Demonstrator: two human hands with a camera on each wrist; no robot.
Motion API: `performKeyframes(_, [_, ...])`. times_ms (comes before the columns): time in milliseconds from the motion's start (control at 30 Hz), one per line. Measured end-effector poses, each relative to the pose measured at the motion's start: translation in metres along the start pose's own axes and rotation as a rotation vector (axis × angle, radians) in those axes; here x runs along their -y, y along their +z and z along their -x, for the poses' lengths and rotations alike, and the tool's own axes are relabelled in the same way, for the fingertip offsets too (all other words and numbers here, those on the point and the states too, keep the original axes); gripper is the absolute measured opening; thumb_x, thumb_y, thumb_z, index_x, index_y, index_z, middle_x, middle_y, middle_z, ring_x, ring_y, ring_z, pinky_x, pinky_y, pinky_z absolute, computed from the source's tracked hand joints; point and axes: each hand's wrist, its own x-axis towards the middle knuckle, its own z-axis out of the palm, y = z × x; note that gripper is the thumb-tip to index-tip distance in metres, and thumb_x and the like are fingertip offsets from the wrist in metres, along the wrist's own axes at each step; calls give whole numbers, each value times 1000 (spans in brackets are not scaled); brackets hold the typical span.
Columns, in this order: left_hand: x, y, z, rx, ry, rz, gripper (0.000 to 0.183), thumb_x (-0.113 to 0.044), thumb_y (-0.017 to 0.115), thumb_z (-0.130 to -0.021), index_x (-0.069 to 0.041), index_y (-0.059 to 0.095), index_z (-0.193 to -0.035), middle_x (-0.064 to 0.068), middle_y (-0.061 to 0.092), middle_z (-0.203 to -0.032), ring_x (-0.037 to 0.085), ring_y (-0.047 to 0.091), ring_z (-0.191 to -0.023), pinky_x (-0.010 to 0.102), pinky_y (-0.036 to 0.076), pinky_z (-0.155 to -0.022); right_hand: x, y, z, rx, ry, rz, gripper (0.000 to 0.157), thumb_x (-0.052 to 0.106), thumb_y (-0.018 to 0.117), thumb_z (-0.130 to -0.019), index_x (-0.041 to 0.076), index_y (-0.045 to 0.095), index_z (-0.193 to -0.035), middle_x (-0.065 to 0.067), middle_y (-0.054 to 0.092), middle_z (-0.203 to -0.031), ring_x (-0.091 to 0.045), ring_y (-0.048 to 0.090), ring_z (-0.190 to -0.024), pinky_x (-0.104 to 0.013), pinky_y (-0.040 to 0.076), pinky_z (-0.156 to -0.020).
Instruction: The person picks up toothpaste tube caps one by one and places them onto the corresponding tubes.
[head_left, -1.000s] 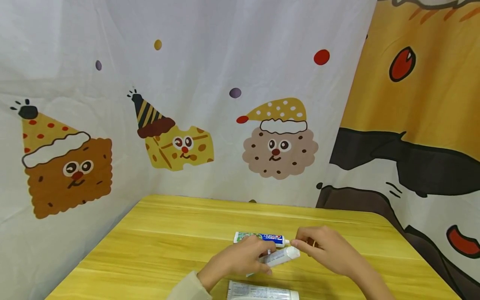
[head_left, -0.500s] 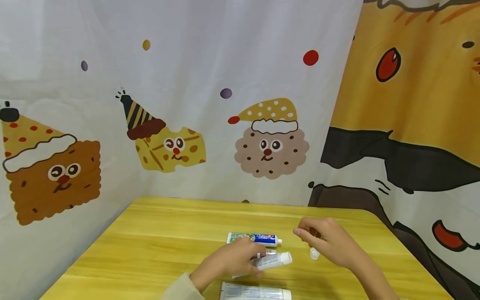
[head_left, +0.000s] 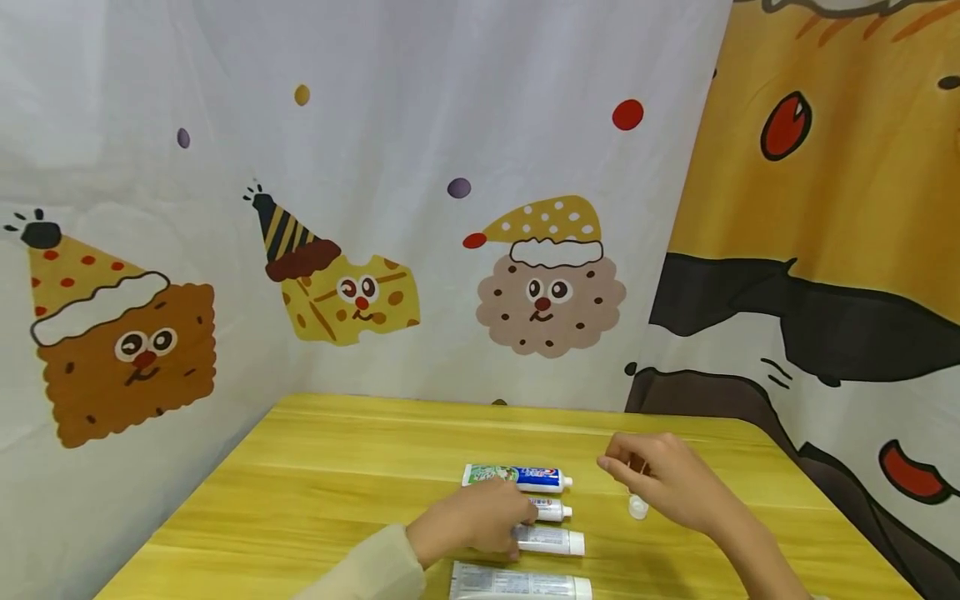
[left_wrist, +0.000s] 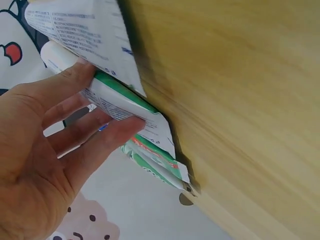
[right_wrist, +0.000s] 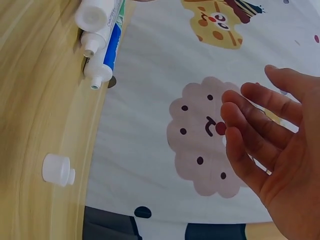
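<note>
Four-sided row aside, several toothpaste tubes lie side by side on the table. My left hand grips a white toothpaste tube with a white cap, thumb and fingers on opposite edges; its tail end shows in the left wrist view. Beyond it lies a smaller white tube, partly under the hand, with its nozzle bare. Farthest is a green and blue tube, also with a bare nozzle. My right hand hovers with loosely bent fingers, holding nothing. Below it stands a white cap with a smaller white piece beside it.
Nearest the front edge lies a larger white printed tube, capped. Yellow wood-grain table surrounds the row. A white cloth with cartoon prints hangs behind and to the left of the table.
The left hand has lowered the tilted white tube onto the table between its neighbours. My right hand has drawn back from the blue tube's nozzle, and the white cap below it has come into view.
</note>
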Motion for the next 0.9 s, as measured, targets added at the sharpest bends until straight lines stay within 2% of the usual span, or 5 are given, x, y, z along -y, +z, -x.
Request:
performKeyframes(300, [-5, 1, -2, 14, -42, -93, 35, -44, 88, -78, -25, 78, -106, -15, 74, -95, -1, 62, -76, 17, 53, -75, -7, -4, 1, 59, 15, 14, 13, 30, 64, -103, 30, 69, -91, 24, 61, -74, 7, 54, -66, -20, 49, -60])
performKeyframes(467, [-4, -2, 0, -30, -8, -59, 24, -43, 83, -85, -22, 74, -90, -14, 67, -76, -2, 49, -61, 14, 46, -61, -15, -3, 1, 222, 126, 26, 15, 41, 65, -101, 27, 69, -96, 18, 68, -82, 5, 58, -72, -23, 50, -63])
performKeyframes(567, [-1, -5, -1, -102, 37, -44, 23, -44, 78, -90, -21, 73, -89, -14, 70, -79, -4, 53, -63, 13, 45, -61, -22, -1, 2, 302, 185, 35, 18, 42, 69, -97, 24, 70, -99, 13, 70, -85, 2, 60, -74, -25, 50, -64])
performKeyframes(700, [4, -11, -2, -171, 52, -72, 23, -45, 76, -93, -23, 76, -99, -14, 76, -95, -4, 63, -74, 13, 50, -68, -31, 4, 5, 360, 261, 42, 19, 34, 76, -92, 20, 69, -103, 7, 71, -89, -6, 62, -78, -30, 50, -66])
performKeyframes(900, [9, -15, -5, -162, 7, -99, 26, -44, 77, -91, -21, 74, -103, -11, 73, -89, -3, 51, -62, 14, 44, -58, -43, 10, 8, 391, 362, 75, 21, 23, 80, -88, 17, 69, -104, -2, 70, -97, -20, 64, -89, -41, 52, -74])
